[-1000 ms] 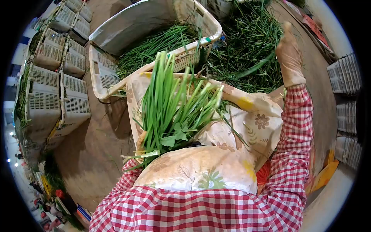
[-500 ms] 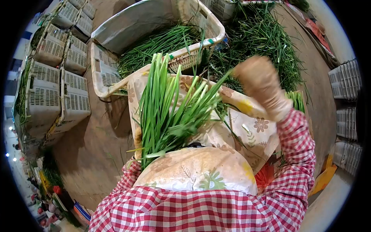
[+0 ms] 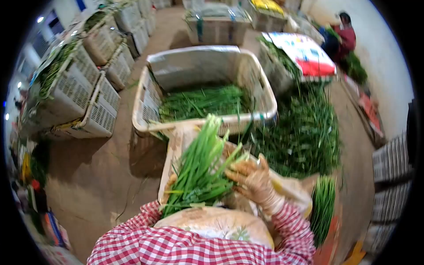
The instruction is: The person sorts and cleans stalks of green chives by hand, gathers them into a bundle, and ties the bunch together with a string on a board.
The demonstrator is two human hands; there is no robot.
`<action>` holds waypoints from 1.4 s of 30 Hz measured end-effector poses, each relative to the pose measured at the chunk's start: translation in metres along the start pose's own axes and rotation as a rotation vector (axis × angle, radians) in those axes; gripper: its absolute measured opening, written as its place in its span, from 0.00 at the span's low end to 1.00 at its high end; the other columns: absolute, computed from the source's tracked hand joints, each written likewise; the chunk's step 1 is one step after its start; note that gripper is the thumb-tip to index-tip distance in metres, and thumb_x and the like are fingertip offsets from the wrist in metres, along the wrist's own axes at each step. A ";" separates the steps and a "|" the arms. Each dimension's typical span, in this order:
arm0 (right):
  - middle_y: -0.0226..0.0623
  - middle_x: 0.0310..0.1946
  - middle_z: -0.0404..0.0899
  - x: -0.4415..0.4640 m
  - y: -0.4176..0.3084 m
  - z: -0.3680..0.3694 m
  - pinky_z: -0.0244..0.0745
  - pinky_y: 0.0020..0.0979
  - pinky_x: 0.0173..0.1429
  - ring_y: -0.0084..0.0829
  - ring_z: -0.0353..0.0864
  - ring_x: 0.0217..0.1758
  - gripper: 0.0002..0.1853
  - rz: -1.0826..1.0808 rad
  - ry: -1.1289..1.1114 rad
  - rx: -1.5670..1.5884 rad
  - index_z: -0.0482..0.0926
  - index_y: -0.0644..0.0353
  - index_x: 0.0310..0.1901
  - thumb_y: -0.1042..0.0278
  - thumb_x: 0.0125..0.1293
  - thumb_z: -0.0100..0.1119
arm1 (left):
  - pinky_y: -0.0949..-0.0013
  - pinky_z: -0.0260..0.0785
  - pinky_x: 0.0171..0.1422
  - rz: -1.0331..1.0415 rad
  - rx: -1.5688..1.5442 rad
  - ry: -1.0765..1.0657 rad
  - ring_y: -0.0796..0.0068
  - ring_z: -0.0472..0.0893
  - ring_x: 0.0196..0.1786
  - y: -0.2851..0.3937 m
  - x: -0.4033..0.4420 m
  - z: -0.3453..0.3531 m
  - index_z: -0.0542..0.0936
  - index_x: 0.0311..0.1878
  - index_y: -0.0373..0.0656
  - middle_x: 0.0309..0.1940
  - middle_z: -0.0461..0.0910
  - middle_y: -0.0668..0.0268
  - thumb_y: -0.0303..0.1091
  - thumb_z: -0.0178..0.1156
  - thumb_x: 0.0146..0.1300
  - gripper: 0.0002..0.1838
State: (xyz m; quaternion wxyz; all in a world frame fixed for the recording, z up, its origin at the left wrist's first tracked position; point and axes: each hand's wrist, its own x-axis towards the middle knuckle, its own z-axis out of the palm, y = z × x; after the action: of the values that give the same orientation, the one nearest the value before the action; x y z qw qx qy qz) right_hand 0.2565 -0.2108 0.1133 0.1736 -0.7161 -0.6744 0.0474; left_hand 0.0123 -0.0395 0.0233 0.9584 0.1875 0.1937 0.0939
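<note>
A loose bunch of green chives [image 3: 194, 165] lies slanted across my lap, pale stem ends pointing away from me. My left hand [image 3: 169, 186], mostly hidden behind the leaves, grips the bunch from its left side. On the other side my gloved right hand [image 3: 254, 181] has its fingers spread, their tips at the stems on the bunch's right edge. Under the chives is a stained floral apron [image 3: 221, 219]. A neat bundle of chives [image 3: 323, 210] rests to the right of my right forearm.
Ahead stands a large white plastic crate [image 3: 203, 118] with greens inside. A heap of loose leaves [image 3: 300, 132] covers the floor to its right. Stacked crates [image 3: 73, 84] line the left, more crates [image 3: 391, 161] the right. Another person [image 3: 344, 37] crouches at the back right.
My right hand has come down and left from the raised position to the bunch, its fingers now spread. The view has tilted up, showing more crates and a person behind. The left hand keeps its place.
</note>
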 end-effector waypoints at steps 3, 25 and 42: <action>0.22 0.41 0.81 0.000 0.008 0.012 0.38 0.43 0.74 0.29 0.76 0.53 0.15 -0.027 0.169 0.097 0.83 0.41 0.41 0.72 0.51 0.63 | 0.66 0.76 0.51 -0.046 -0.056 -0.006 0.68 0.81 0.46 -0.004 -0.003 -0.005 0.73 0.58 0.40 0.49 0.80 0.61 0.50 0.57 0.63 0.27; 0.36 0.23 0.76 -0.008 0.201 0.026 0.71 0.31 0.25 0.29 0.73 0.21 0.10 0.815 0.954 0.322 0.73 0.61 0.34 0.66 0.69 0.44 | 0.68 0.71 0.56 -0.167 0.067 -0.023 0.69 0.79 0.49 0.003 -0.017 -0.010 0.68 0.62 0.40 0.49 0.79 0.61 0.40 0.61 0.61 0.28; 0.35 0.29 0.83 0.024 0.010 -0.046 0.73 0.18 0.27 0.17 0.79 0.26 0.10 0.600 0.531 1.066 0.79 0.62 0.40 0.63 0.65 0.60 | 0.78 0.68 0.50 0.071 0.811 0.066 0.83 0.75 0.45 0.018 -0.008 0.082 0.72 0.60 0.39 0.48 0.78 0.71 0.28 0.69 0.55 0.29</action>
State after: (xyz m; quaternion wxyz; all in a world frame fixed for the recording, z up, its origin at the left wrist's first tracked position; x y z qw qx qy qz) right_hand 0.2817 -0.1963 0.1568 0.6435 -0.6761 -0.2645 0.2426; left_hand 0.0361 -0.0518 0.1035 0.7962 0.5537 0.2391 0.0491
